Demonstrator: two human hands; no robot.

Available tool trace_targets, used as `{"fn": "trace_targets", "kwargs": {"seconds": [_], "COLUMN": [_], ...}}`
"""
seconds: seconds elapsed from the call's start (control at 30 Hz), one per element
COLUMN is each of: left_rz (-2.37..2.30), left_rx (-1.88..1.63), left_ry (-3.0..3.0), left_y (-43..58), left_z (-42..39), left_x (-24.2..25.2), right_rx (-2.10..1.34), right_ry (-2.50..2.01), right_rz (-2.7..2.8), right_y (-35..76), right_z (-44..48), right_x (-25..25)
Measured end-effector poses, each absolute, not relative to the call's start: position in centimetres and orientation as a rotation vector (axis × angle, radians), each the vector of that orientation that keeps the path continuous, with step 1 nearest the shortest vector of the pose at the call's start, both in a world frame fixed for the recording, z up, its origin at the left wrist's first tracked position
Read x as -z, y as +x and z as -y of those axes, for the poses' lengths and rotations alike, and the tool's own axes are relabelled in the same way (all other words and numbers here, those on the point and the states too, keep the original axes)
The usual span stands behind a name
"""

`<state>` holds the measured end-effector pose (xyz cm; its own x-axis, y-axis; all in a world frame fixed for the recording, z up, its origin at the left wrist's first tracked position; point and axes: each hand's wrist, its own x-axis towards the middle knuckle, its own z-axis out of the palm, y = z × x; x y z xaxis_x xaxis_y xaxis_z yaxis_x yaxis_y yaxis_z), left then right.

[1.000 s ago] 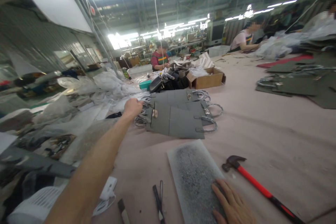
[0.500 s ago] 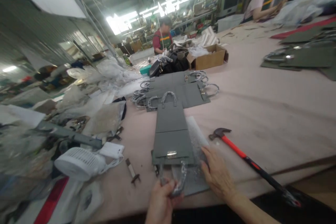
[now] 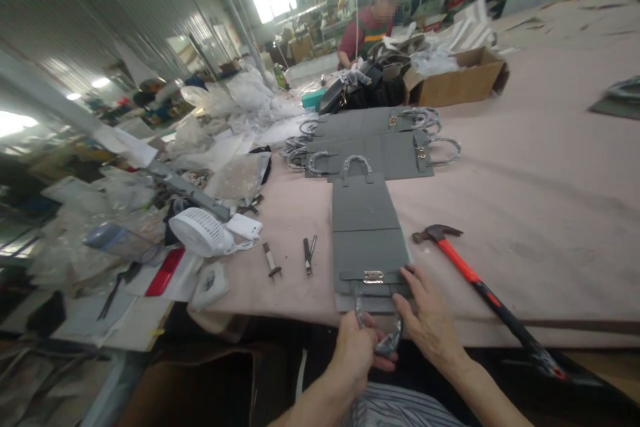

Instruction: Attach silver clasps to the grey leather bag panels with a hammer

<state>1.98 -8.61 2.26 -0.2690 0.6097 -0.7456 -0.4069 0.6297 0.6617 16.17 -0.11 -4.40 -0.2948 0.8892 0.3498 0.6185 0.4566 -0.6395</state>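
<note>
A long grey bag panel [image 3: 371,210] lies on the table in front of me, with a plastic-wrapped handle at each end and a shiny metal clasp [image 3: 373,276] near its close end. My left hand [image 3: 357,353] is closed around the near wrapped handle [image 3: 389,344] at the table's edge. At the panel's lower right corner, my right hand [image 3: 431,317] grips the edge between thumb and fingers. Under the panel shows a pale sheet or board [image 3: 350,303], mostly covered. A claw hammer [image 3: 480,287] with a red and black handle lies to the right.
Two small metal tools [image 3: 309,255] and another with a crossbar [image 3: 271,260] lie left of the panel. More grey bag panels [image 3: 370,147] are stacked behind. A white fan [image 3: 200,232] and plastic bags fill the left. Beyond are a cardboard box [image 3: 457,83] and a co-worker [image 3: 367,30].
The panel now lies over the pale board, which stuck out to its right before. My right hand has gone from the board to the panel's edge. Small tools beside the panel are uncovered.
</note>
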Motion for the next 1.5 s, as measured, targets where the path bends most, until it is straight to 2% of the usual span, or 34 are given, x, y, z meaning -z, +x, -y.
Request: {"fn": "trace_targets", "kwargs": {"seconds": [0.47,0.63,0.73,0.8,0.87,0.9,1.13,1.3,1.5], "left_rz": [-1.414,-1.378,-1.611,-2.035,-2.542,-2.621,-2.524,-2.486,-2.336], "left_rx": [-1.02,-0.726,-0.602,-0.602,-0.403,-0.358,-0.169,-0.297,-0.769], "left_ry": [0.079,0.33,0.543,0.806,0.992,0.972,0.862,0.801,0.772], "left_y": [3.7,-0.2,-6.3,-11.6,-16.8,-19.1,-26.6,-27.3,-25.7], "left_z": [9.0,9.7,9.5,8.5,6.9,6.0,1.5,1.6,3.8], "left_x": [-0.9,-1.4,-2.5,-3.6,-4.6,-4.9,-2.4,-1.3,-1.8], "right_rx": [-0.341,-0.333,-0.313,-0.31,-0.317,-0.325,-0.199,-0.172,-0.338], "right_ry": [-1.194,-1.147,-1.131,-1.131,-1.155,-1.17,-1.352,-1.276,-1.086], "right_rz": [2.145,2.131,2.125,2.126,2.129,2.135,2.37,2.519,2.641], "right_y": [16.0,15.9,16.0,15.8,15.6,15.5,15.3,13.0,11.9], "right_z": [-0.6,-1.2,-1.5,-1.6,-1.5,-1.4,-0.4,-0.3,-1.7], "right_x": [4.5,5.0,5.1,5.1,4.8,4.6,1.2,-0.5,0.3]}}
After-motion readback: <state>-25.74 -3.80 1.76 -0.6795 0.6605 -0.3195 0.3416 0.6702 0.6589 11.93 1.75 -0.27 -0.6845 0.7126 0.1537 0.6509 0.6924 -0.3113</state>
